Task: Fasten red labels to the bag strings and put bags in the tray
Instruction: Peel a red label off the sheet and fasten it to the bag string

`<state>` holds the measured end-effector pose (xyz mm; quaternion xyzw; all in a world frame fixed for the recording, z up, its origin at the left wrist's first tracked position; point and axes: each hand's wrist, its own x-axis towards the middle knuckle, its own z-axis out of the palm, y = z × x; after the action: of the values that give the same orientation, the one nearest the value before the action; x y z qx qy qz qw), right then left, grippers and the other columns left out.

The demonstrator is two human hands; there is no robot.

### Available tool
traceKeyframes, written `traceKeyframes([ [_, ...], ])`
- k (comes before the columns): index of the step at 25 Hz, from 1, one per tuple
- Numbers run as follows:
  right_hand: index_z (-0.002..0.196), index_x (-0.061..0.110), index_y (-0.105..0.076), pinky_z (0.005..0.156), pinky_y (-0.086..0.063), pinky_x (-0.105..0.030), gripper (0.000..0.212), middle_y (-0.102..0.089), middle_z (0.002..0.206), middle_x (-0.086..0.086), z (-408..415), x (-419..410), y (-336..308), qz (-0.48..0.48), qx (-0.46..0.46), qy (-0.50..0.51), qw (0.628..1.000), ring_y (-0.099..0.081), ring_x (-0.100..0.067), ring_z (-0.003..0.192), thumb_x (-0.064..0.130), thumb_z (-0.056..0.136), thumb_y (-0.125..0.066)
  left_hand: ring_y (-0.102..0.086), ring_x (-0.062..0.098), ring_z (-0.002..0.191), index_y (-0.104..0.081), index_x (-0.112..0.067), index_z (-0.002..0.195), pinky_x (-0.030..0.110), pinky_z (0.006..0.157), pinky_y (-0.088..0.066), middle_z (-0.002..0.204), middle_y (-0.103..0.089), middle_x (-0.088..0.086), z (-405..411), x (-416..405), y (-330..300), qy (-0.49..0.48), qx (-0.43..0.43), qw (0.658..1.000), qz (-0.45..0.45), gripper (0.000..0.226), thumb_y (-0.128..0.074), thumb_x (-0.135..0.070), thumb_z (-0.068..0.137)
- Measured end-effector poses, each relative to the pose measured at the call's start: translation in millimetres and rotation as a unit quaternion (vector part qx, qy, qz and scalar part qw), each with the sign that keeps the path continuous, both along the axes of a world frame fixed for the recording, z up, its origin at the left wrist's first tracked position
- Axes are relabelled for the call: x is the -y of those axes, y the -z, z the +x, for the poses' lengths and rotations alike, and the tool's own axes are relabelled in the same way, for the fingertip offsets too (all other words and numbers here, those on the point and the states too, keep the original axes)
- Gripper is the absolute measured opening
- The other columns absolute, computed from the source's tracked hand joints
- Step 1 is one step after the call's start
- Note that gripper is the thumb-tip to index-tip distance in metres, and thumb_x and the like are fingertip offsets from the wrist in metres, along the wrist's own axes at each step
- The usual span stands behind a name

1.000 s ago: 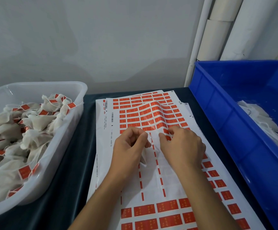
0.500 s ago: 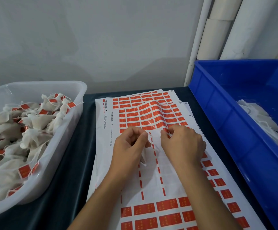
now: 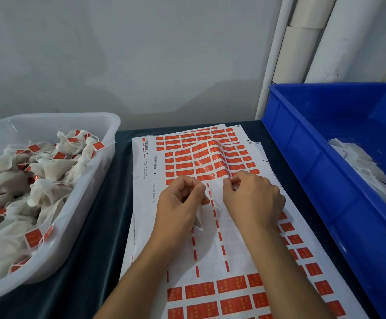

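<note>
almost nothing has shifted: left hand (image 3: 182,201) still pinches the bag (image 3: 198,218), right hand (image 3: 253,199) still peels a label (image 3: 228,180) off the sheet (image 3: 212,254); fastening pending.

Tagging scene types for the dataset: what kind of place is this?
Probably a small hand-packing or labelling workstation, not a home. Cues: stacked sheets of red labels on a dark table, a clear tray full of tagged bags, and a blue bin of untagged bags beside it.
</note>
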<state>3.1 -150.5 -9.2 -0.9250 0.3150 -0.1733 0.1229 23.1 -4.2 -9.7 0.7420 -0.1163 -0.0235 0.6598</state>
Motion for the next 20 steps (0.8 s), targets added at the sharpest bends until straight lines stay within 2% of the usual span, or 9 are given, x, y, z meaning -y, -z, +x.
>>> traceKeyframes([
  [4,0.115,0.029,-0.069,0.077,-0.049,-0.029,0.046,-0.075,0.108,0.005,0.4,2.5,2.4,0.008,0.005,0.004,1.000,-0.053,-0.012,0.071,0.064,0.096,-0.048,-0.073,0.008,0.085,-0.070,-0.027,0.093,0.005,0.070,-0.051,0.085,-0.076,-0.011,0.7,-0.3,0.4,0.002,0.001,1.000,-0.002,0.015,-0.061,-0.032,0.104],
  [6,0.113,0.028,-0.070,0.074,-0.044,-0.027,0.046,-0.075,0.106,0.005,0.2,3.8,3.5,0.010,0.010,0.004,1.000,-0.051,-0.011,0.069,0.064,0.097,-0.046,-0.074,0.008,0.085,-0.069,-0.029,0.092,0.005,0.070,-0.051,0.085,-0.076,-0.012,0.8,-0.1,0.8,0.002,0.001,1.000,0.000,0.015,-0.061,-0.033,0.104],
  [11,0.113,0.028,-0.070,0.082,-0.054,-0.032,0.045,-0.075,0.107,0.005,-0.7,1.1,3.6,0.012,0.025,-0.011,1.000,-0.058,-0.013,0.073,0.061,0.097,-0.045,-0.073,0.007,0.085,-0.069,-0.030,0.092,0.004,0.069,-0.050,0.085,-0.076,-0.012,0.9,-0.5,1.1,-0.002,0.001,1.000,0.000,0.016,-0.061,-0.033,0.104],
  [15,0.112,0.027,-0.070,0.084,-0.054,-0.034,0.043,-0.075,0.108,0.004,-1.1,2.7,4.0,0.022,0.037,-0.013,0.999,-0.058,-0.013,0.075,0.060,0.097,-0.047,-0.074,0.008,0.085,-0.069,-0.029,0.093,0.006,0.069,-0.052,0.086,-0.076,-0.011,1.2,-0.4,1.6,0.000,-0.001,1.000,-0.002,0.015,-0.061,-0.033,0.104],
  [20,0.112,0.025,-0.071,0.091,-0.056,-0.040,0.041,-0.074,0.113,0.001,1.0,4.2,5.1,0.034,0.067,-0.014,0.997,-0.065,-0.017,0.088,0.057,0.096,-0.052,-0.074,0.009,0.085,-0.070,-0.028,0.093,0.008,0.070,-0.053,0.085,-0.077,-0.011,2.0,-1.6,1.3,0.001,0.003,1.000,-0.004,0.015,-0.061,-0.031,0.104],
])
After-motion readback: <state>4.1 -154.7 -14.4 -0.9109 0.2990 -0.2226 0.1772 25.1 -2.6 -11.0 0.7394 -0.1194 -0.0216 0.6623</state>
